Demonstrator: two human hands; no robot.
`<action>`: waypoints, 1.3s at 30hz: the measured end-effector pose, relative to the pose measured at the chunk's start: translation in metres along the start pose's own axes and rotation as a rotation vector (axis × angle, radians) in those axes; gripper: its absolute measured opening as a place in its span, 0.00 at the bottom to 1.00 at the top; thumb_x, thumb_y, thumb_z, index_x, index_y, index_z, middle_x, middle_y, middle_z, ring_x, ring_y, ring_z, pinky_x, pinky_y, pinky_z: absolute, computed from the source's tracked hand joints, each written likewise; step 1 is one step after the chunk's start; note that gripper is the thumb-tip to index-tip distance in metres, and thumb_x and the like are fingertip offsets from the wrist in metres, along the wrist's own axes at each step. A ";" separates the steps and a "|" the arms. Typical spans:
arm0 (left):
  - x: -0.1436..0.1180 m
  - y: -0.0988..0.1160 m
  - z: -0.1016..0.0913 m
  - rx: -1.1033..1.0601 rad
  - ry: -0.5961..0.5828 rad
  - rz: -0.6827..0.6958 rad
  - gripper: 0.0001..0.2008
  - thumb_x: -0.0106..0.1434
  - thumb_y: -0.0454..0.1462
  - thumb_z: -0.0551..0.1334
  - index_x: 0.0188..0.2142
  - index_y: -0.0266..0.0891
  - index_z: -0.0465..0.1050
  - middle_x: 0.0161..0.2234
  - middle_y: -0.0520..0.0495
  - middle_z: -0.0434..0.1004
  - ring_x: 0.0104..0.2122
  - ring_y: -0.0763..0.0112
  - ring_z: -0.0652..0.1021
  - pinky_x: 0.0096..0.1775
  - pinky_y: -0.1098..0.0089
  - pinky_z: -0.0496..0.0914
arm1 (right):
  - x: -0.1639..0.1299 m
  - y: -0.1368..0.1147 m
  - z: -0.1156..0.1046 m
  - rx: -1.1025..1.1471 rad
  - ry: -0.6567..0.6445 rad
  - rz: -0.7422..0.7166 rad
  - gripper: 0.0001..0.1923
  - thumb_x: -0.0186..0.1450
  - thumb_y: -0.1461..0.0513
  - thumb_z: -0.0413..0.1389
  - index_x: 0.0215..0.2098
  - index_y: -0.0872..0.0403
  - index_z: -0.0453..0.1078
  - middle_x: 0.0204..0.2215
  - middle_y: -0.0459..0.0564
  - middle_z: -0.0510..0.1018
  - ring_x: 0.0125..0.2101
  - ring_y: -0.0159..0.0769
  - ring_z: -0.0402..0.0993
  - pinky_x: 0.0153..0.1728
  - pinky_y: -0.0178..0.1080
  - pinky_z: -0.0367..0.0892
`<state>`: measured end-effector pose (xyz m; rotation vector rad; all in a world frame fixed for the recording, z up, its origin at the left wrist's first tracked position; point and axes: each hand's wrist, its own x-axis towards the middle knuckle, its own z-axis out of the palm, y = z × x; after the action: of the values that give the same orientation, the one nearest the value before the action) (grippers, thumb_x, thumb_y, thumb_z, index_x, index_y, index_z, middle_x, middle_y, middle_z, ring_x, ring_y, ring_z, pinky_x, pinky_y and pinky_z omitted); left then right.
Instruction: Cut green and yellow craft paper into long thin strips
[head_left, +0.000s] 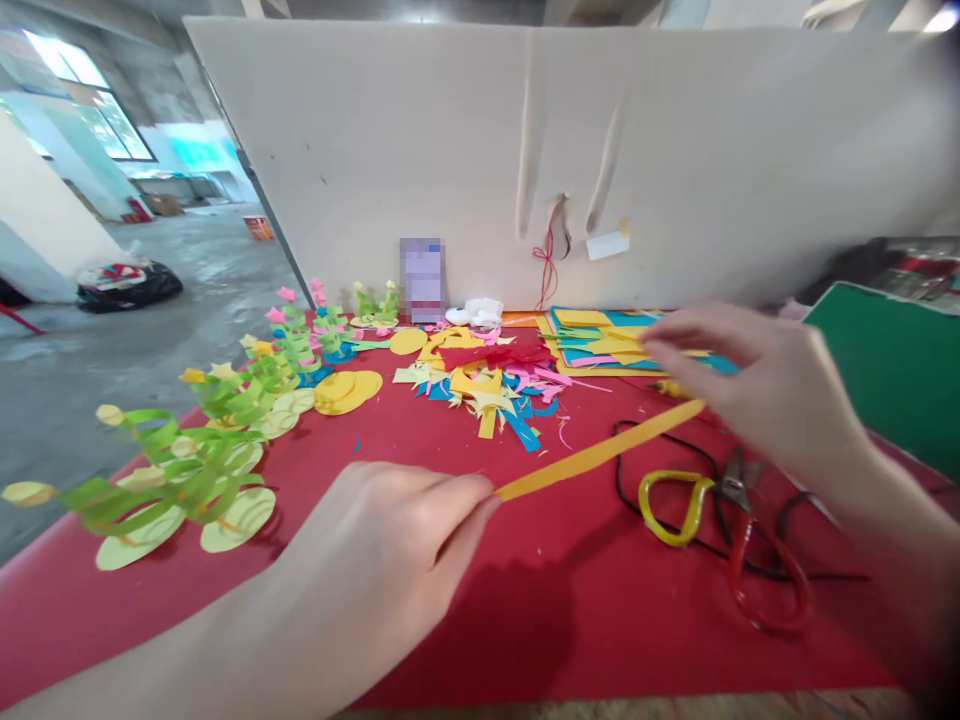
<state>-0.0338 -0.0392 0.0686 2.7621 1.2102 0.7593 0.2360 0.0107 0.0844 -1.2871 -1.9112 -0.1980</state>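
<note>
A long yellow paper strip (600,452) stretches between my two hands above the red table (465,620). My left hand (382,560) pinches its near end between thumb and fingers. My right hand (757,375) holds the far end, fingers curled over it. Under the right wrist lie scissors (720,520) with one yellow handle loop and one red, resting on a black cord.
Green paper spiral trees (180,480) on pale yellow discs line the left side. Coloured paper scraps (487,385) sit mid-table, a stack of coloured sheets (600,340) behind them. A green board (892,370) stands right. A white wall panel (525,150) closes the back.
</note>
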 end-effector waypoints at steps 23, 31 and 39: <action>-0.005 0.008 -0.007 0.146 0.055 0.086 0.09 0.61 0.32 0.50 0.34 0.38 0.69 0.26 0.47 0.76 0.22 0.68 0.76 0.23 0.71 0.66 | -0.001 0.051 0.051 -0.054 -0.164 0.062 0.04 0.55 0.64 0.52 0.25 0.55 0.68 0.25 0.50 0.75 0.27 0.38 0.71 0.31 0.40 0.65; -0.004 0.006 -0.001 0.175 -0.054 0.072 0.10 0.60 0.32 0.49 0.35 0.38 0.69 0.26 0.48 0.76 0.21 0.67 0.75 0.22 0.70 0.65 | -0.009 -0.026 0.021 0.258 -0.262 -0.100 0.06 0.57 0.61 0.54 0.33 0.52 0.69 0.34 0.47 0.75 0.38 0.34 0.70 0.42 0.35 0.64; -0.001 0.014 0.004 0.052 -0.230 0.041 0.08 0.60 0.31 0.52 0.31 0.39 0.68 0.21 0.52 0.72 0.19 0.72 0.73 0.24 0.73 0.65 | -0.042 -0.076 0.033 0.459 -0.352 -0.173 0.05 0.58 0.68 0.51 0.30 0.54 0.67 0.28 0.46 0.74 0.29 0.28 0.70 0.31 0.30 0.66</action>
<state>-0.0230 -0.0488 0.0683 2.8259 1.1474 0.4019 0.1617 -0.0375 0.0557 -0.8871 -2.1974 0.3868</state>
